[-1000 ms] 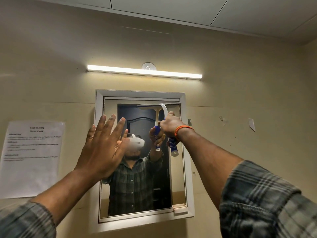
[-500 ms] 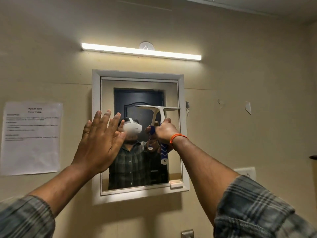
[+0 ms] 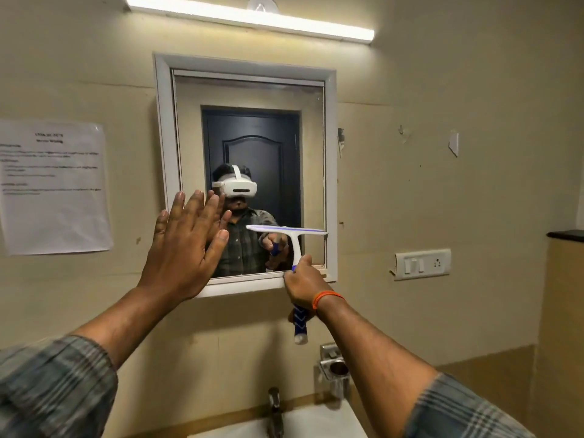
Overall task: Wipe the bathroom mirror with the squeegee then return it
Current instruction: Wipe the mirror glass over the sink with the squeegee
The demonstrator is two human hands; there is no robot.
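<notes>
Squeegee (image 3: 292, 245) blade lies low on the mirror (image 3: 252, 147) glass near the right frame, the right hand (image 3: 303, 284) clenching its handle while the left hand (image 3: 186, 245) braces flat-fingered at the left edge; finishing well probably needs even pressure down to the bottom frame.

A printed paper sheet (image 3: 52, 188) is hanging at the wall's left edge, a switch plate (image 3: 422, 264) toward its right, a tube light (image 3: 249, 18) glowing along its top.
</notes>
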